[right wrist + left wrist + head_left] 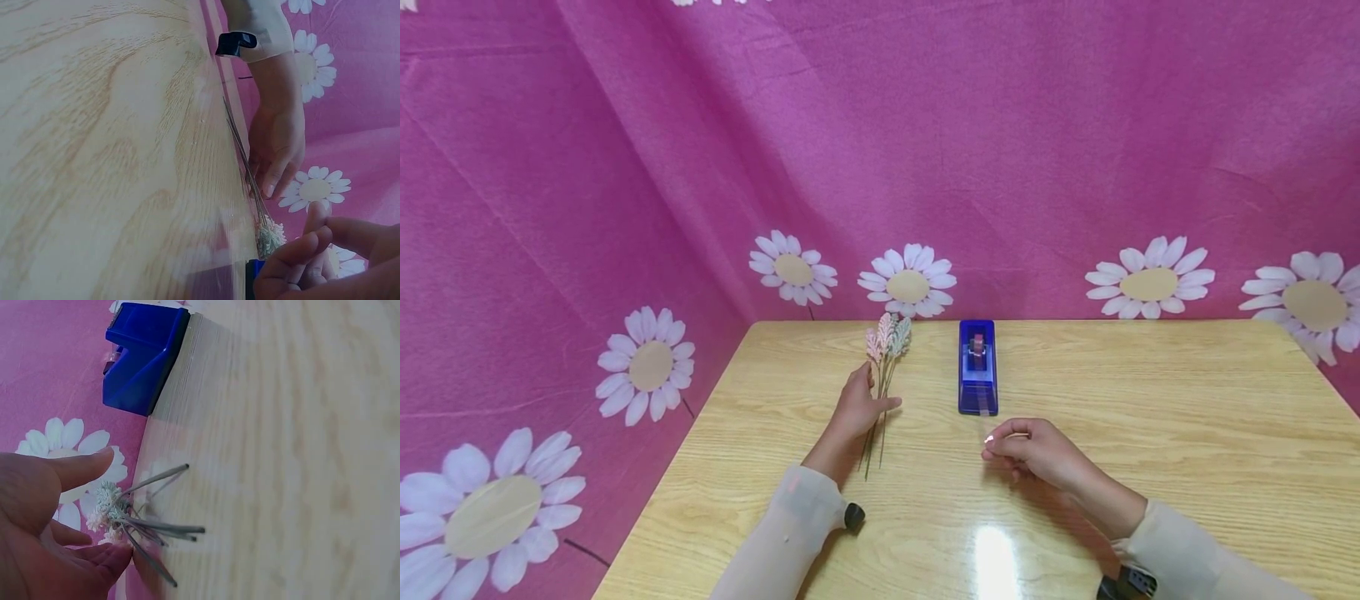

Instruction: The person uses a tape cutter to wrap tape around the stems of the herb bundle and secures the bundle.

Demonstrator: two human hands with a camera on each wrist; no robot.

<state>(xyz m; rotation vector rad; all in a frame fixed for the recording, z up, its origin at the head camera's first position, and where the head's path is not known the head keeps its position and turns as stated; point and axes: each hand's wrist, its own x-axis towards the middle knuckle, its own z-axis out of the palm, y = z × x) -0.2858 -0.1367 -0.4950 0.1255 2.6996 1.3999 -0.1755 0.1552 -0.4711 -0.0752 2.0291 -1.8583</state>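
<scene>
A small bunch of artificial flowers (886, 337), with pink and pale green heads on thin stems, lies on the table. My left hand (857, 406) rests beside it, thumb stretched out over the stems (169, 526) and fingers on their other side, loosely around them without gripping. To the right stands a blue tape dispenser (978, 375) with a roll inside. Below its front end, my right hand (1037, 450) pinches the end of a clear strip of tape (985, 413) between thumb and forefinger. In the right wrist view those fingertips are pressed together.
The wooden table (1150, 392) has its back edge against a magenta cloth (1000, 150) printed with white daisies. Light glares off the tabletop near the front. Dark wrist devices (853, 517) sit at both sleeve cuffs.
</scene>
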